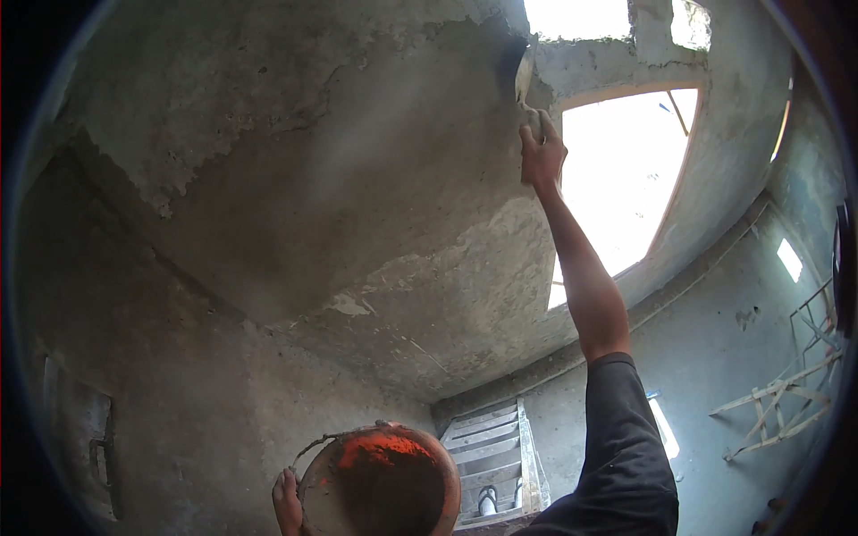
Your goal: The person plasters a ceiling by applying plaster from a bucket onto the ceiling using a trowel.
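Note:
High on the wall, my right hand is closed around the handle of a trowel. Its blade lies close against the plastered wall, near the corner beside the window opening. Low in the view, my left hand grips the handle of an orange bucket at its left side. Grey smears coat the bucket's rim and inner wall, and orange shows through at the top. Damp, darker plaster covers the middle of the wall, with ragged-edged lighter patches around it.
A bright window opening is right of my raised arm. Below, a slatted wooden platform has a foot in a sandal on it. Metal scaffold frames stand at right. A recessed panel is at lower left.

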`<state>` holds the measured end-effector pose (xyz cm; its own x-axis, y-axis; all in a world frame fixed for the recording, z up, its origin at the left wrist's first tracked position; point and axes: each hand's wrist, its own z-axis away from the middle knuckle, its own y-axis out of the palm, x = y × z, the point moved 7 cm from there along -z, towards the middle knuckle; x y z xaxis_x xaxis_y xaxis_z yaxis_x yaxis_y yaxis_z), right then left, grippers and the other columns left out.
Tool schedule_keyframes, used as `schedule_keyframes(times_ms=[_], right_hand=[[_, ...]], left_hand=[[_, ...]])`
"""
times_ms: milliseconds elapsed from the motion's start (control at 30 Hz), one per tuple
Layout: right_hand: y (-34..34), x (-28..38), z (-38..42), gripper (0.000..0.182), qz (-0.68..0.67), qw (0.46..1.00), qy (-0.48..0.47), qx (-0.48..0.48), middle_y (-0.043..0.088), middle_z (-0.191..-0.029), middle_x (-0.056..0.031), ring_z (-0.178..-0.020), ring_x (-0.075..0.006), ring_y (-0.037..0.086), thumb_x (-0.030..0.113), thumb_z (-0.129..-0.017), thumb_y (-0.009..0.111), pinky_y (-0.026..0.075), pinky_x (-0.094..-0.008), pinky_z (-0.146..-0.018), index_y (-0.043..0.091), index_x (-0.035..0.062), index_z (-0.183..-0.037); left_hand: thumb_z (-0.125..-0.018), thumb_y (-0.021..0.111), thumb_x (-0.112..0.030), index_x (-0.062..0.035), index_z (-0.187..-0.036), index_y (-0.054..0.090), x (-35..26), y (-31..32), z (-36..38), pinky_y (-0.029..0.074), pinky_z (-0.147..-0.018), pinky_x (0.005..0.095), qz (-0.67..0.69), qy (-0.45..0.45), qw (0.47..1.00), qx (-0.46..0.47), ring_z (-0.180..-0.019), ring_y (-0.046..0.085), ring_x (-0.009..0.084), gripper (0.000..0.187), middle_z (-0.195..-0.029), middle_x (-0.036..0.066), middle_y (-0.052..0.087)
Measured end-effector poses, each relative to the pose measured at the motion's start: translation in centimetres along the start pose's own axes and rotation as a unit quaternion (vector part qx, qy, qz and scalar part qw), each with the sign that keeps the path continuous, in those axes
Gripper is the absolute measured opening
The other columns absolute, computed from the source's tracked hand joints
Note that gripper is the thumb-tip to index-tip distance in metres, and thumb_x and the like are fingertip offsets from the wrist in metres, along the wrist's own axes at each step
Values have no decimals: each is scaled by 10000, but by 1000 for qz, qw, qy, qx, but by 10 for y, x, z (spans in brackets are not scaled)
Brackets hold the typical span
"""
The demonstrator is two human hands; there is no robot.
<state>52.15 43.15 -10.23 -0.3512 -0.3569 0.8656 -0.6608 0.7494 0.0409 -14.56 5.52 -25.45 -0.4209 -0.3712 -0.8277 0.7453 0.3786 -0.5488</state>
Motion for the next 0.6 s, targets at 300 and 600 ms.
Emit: schedule_keyframes(times_ms=[300, 600], right_hand=[[15, 22, 32, 491, 25, 983, -150, 99, 663, -886, -195, -770, -265, 658, 173, -800, 642, 502, -343, -728, 537, 46, -1262], [-8, 10, 7, 461, -41, 998, -15, 52, 636, -711, -72, -588, -99, 584, 199, -810, 638, 481, -273, -574, 565, 77, -1249]], left_hand=[[-958, 475, -427, 65, -1087, 569, 8, 0, -6, 419, -806, 286, 22, -12, 999, 21, -883, 515, 169, 517, -936, 70, 556], [-962, 464, -428, 47, -1011, 576, -9, 5, 0, 413, -778, 272, 6, -18, 998, 60, -840, 499, 154, 491, -876, 45, 533]])
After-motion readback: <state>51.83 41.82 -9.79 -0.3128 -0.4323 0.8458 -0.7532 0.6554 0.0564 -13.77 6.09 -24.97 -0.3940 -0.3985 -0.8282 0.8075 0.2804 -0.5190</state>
